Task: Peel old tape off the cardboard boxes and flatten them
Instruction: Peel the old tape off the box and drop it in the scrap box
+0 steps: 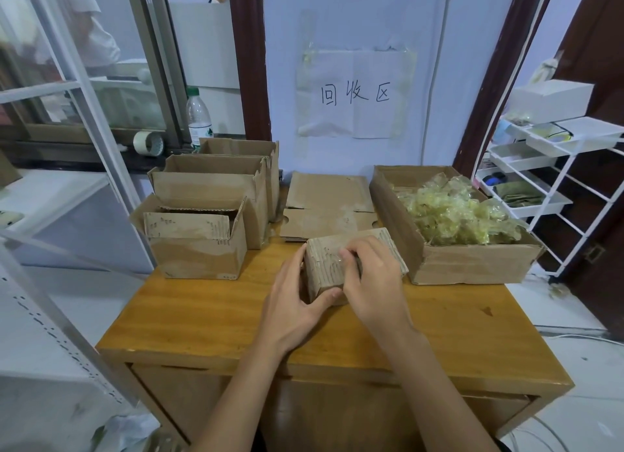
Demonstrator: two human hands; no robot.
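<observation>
While three open cardboard boxes [206, 212] wait upright along the tabletop's [209, 320] far left side, a person works on a small closed box [329, 269] near the tabletop's middle. The left hand [297, 303] grips the box's near left corner, thumb curled along its front face; the right hand [371, 279] rests on top with fingertips drawn together, apparently pinching at a strip of tape, though the tape itself is too faint to make out. Flattened boxes [329, 205] lie stacked at the far edge just behind it, and a larger box [452, 266] at the far right corner holds a heap of crumpled yellowish tape [456, 212]. By that evidence the job looks well under way, with this box and the three upright ones left to strip and flatten.
</observation>
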